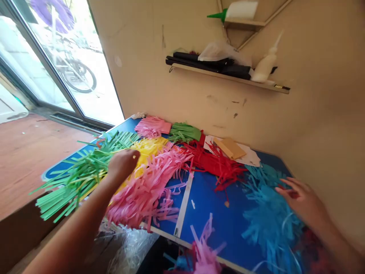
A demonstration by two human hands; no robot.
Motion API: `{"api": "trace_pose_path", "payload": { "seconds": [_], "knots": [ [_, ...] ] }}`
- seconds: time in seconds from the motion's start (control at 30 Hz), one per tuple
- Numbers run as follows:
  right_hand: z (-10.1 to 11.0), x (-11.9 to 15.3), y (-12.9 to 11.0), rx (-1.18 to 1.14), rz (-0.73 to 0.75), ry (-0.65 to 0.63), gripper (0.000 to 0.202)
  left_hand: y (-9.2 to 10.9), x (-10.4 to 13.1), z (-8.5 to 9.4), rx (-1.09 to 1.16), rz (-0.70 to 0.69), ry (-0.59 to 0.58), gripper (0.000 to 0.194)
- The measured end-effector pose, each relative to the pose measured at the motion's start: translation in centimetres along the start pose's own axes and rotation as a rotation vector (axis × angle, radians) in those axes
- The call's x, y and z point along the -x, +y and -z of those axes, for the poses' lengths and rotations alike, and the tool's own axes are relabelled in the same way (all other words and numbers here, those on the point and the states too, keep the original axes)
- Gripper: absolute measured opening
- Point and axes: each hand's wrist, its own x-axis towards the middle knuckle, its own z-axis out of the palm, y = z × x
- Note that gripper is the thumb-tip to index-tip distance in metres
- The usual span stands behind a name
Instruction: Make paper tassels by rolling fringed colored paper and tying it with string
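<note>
My left hand [123, 163] is closed above the yellow fringed paper [151, 146], at the edge of the green fringed paper [71, 179]. What its fingers hold, if anything, is hidden. A heap of pink fringed paper [145, 186] lies just to the right of that hand. On the right side, my right hand [302, 198] hovers at the blue fringed paper [270, 213], its fingers loosely bent and apart. Whether the fingertips touch the blue strips I cannot tell. Red fringed paper [211, 161] spreads between the two hands, towards the wall.
Pink [152, 125] and green [185, 131] fringed bundles lie along the back of the blue table [216, 201]. A tan card [229, 147] rests on white papers. Pink strips [205, 247] stick up at the front edge. A wall shelf [228, 74] bears a glue bottle [265, 66].
</note>
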Motion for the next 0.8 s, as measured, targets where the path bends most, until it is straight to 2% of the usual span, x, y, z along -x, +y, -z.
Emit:
{"api": "trace_pose_path", "payload": {
  "seconds": [0.07,0.17,0.27,0.4,0.5,0.6,0.7,0.8],
  "knots": [
    [-3.4,1.3,-2.3,-0.083,0.017,-0.085,0.054,-2.8,-4.8,2.0,-0.128,0.150,0.022,0.025],
    [-6.2,2.8,-6.5,-0.139,0.114,-0.180,0.050,-5.5,-8.7,2.3,-0.203,0.268,-0.073,0.033],
    [-6.6,3.5,-8.7,-0.081,0.229,-0.222,0.043,-7.3,-9.6,1.1,-0.203,0.302,-0.135,0.034],
    [-6.6,4.4,-8.6,-0.038,0.283,-0.253,0.040,-8.3,-8.8,0.6,-0.174,0.290,-0.112,0.034],
    [-6.8,5.4,-8.1,-0.040,0.291,-0.274,0.039,-8.0,-7.9,1.0,-0.127,0.230,-0.046,0.033],
    [-6.8,6.2,-7.9,-0.053,0.293,-0.277,0.039,-6.7,-7.4,2.0,-0.058,0.119,0.051,0.035],
    [-6.6,6.8,-7.7,-0.071,0.282,-0.279,0.037,-4.8,-7.7,3.5,0.006,0.029,0.161,0.034],
    [-6.5,7.3,-7.5,-0.113,0.258,-0.288,0.033,-2.0,-8.2,5.2,0.089,-0.058,0.257,0.032]
  ]
}}
